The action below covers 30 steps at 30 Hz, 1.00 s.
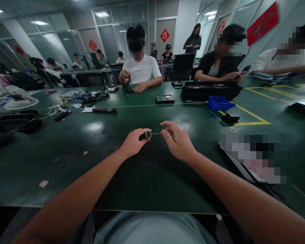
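My left hand (pixel 135 142) grips a small black cylinder (pixel 147 135) between thumb and fingers, just above the green table. Its round silver-rimmed end faces me. From the right, my right hand (pixel 177 139) pinches a slim screwdriver (pixel 157 134) with a thin metal shaft and a bit of red at the handle. The shaft points left, its tip at or very near the cylinder's rim; whether it touches I cannot tell. Most of the handle is hidden by my fingers.
Ahead lie a circuit board (pixel 165 99), a blue tray (pixel 220 103) and a long black case (pixel 210 90). A pen-like tool (pixel 104 110) and tangled cables (pixel 87 96) are at the left. A blurred-out device (pixel 254 159) lies right. Co-workers sit opposite.
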{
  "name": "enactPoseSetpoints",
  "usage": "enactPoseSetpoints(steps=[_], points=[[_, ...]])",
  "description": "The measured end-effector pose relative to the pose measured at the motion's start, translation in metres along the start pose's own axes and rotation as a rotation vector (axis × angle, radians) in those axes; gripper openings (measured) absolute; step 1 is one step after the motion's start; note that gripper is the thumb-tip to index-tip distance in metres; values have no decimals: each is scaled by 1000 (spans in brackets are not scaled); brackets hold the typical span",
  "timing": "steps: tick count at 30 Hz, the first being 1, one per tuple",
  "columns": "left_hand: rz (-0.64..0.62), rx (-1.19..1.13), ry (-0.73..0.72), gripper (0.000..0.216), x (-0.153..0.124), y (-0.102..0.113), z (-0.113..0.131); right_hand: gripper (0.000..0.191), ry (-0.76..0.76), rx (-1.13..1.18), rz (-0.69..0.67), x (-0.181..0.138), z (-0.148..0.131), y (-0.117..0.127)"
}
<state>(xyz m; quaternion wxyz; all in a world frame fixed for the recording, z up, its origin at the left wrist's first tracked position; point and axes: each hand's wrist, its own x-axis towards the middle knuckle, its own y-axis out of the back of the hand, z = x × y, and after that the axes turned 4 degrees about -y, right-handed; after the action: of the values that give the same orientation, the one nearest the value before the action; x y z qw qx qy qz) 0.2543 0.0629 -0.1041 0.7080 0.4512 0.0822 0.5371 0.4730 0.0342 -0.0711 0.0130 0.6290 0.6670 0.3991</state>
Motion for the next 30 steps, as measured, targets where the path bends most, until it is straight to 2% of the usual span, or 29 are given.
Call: enactPoseSetpoints(steps=[3, 9, 13, 15, 17, 25, 30], points=[[-5, 20, 3, 40, 0, -1, 3, 16, -107, 200, 94, 2, 5, -5], [15, 88, -74, 39, 1, 1, 6, 27, -314, 676, 185, 12, 22, -16], [-10, 176, -149, 37, 2, 5, 3, 34, -522, 897, 113, 18, 34, -15], [-29, 201, -133, 37, 2, 7, 2, 35, -570, 884, 105, 20, 37, -14], [-44, 204, -114, 37, 2, 7, 2, 34, -556, 828, 133, 20, 37, -13], [-53, 190, -100, 40, 2, 4, 1, 26, -336, 633, 191, 14, 29, -15], [-58, 208, -117, 40, 2, 5, 2, 23, -234, 459, 165, 11, 23, -12]])
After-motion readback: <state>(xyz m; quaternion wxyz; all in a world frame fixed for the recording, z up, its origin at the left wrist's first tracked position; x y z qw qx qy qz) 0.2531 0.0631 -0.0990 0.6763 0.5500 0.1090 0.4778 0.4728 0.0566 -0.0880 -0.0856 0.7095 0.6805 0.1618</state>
